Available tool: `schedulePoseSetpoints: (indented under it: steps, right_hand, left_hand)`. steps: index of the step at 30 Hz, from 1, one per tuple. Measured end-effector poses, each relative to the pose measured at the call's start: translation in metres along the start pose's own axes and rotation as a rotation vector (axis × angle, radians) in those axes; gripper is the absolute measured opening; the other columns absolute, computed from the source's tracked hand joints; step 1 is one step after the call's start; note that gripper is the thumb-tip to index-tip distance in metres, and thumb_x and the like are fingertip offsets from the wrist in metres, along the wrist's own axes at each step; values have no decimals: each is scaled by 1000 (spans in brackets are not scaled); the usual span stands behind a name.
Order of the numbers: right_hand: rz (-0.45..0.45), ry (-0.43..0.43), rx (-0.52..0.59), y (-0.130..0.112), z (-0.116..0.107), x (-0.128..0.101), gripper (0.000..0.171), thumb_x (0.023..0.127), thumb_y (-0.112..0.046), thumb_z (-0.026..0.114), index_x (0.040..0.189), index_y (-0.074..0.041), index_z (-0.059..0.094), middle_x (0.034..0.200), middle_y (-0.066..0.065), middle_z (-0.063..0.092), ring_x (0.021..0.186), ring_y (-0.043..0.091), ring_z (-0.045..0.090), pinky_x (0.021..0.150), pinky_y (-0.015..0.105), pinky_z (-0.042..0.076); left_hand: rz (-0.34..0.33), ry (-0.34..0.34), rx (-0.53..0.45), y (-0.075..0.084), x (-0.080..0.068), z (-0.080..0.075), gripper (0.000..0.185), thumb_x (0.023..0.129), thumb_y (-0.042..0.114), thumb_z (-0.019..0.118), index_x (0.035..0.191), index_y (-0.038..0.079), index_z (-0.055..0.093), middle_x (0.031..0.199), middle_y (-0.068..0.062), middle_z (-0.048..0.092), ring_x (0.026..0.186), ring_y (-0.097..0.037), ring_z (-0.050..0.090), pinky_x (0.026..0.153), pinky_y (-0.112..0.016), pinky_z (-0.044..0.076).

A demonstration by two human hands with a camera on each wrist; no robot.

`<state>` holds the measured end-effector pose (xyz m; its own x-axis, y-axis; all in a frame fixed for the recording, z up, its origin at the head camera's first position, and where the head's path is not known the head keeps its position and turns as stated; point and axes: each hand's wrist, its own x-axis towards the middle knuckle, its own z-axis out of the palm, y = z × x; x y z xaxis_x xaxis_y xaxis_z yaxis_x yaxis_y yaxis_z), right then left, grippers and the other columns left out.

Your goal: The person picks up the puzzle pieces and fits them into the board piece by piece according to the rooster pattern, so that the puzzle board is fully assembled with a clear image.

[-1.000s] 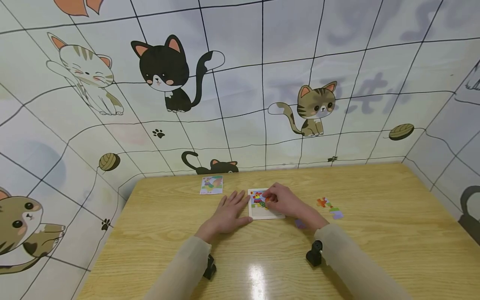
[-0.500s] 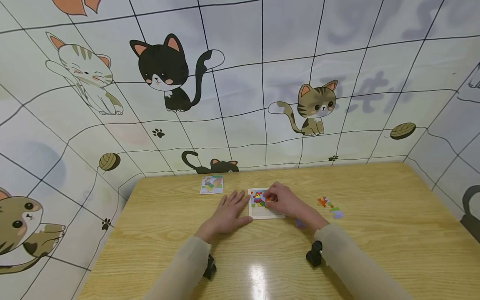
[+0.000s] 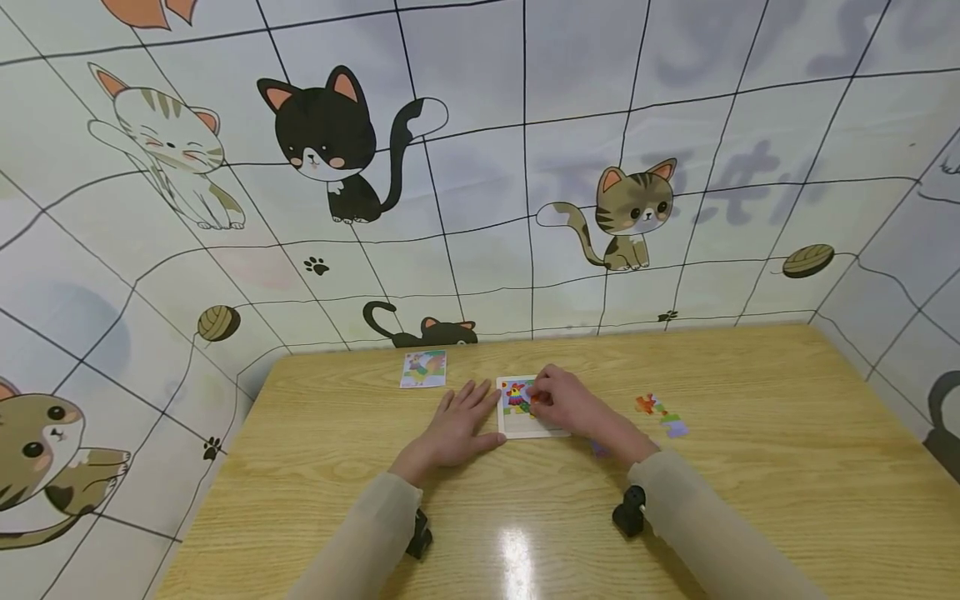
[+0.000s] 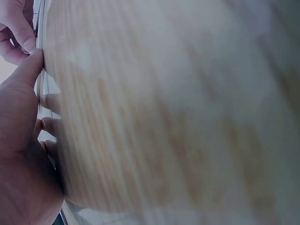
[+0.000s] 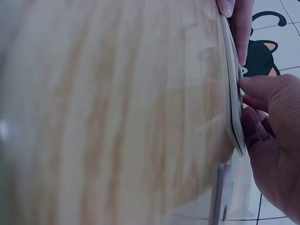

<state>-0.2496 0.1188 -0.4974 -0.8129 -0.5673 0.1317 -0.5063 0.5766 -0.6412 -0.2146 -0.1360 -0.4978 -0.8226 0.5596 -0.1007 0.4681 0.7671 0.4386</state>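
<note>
Head view showed, low in the frame, two sleeved arms reaching up to mid-frame. The left hand (image 3: 455, 423) lay flat, fingers straight, against the puzzle tray's (image 3: 525, 428) left edge. The right hand (image 3: 567, 402) curled its fingers on a small piece (image 3: 534, 401) over the tray. Thin, light, stiff card probably; best pinched at its edges. Wrist views were blurred. Further right lay loose pieces (image 3: 662, 414); beyond, upper left, a picture card (image 3: 423, 368) on the counter (image 3: 750, 450).
</note>
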Motion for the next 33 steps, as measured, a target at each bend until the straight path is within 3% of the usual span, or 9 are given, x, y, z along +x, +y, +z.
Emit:
schedulePoseSetpoints:
  steps: [4, 10, 13, 21, 28, 33]
  right_hand:
    - [57, 25, 17, -4, -1, 0, 21, 94, -5, 71, 112, 5, 73, 106, 9, 58, 89, 19, 61, 78, 34, 54]
    - [208, 128, 204, -6, -16, -6, 26, 97, -6, 69, 120, 5, 71, 111, 16, 64, 93, 24, 63, 76, 35, 54]
    - [230, 144, 254, -1, -29, -13, 27, 99, -7, 66, 123, 4, 70, 118, 19, 65, 97, 27, 64, 75, 35, 54]
    - [221, 137, 223, 20, -57, -41, 27, 100, -13, 67, 122, 4, 69, 120, 20, 68, 97, 27, 65, 76, 37, 54]
    - [296, 135, 213, 44, -82, -74, 31, 101, -14, 66, 125, 5, 67, 114, 19, 69, 88, 27, 65, 66, 36, 55]
    - [340, 154, 178, 62, -99, -94, 34, 100, -16, 68, 127, 5, 67, 115, 19, 69, 95, 27, 64, 69, 34, 55]
  left_hand:
    - [-4, 0, -3, 1, 1, 0, 76, 104, 49, 56, 163, 11, 28, 170, -12, 16, 156, -36, 7, 121, -62, 5]
    - [2, 0, -3, 2, 1, 0, 76, 104, 49, 56, 163, 11, 28, 170, -12, 16, 156, -36, 7, 121, -62, 5]
    - [9, 1, 0, 1, 1, 0, 76, 103, 48, 56, 163, 10, 28, 170, -13, 17, 156, -37, 8, 121, -63, 5]
    - [12, -7, 1, 1, -1, 0, 76, 104, 47, 56, 163, 10, 27, 170, -13, 15, 156, -37, 7, 121, -62, 4]
    - [19, 6, 7, 1, 1, 2, 76, 103, 49, 55, 164, 11, 27, 170, -13, 15, 156, -37, 6, 121, -62, 4]
    - [10, 6, 16, 0, 1, 2, 77, 103, 50, 55, 164, 12, 27, 170, -12, 15, 156, -36, 6, 121, -62, 3]
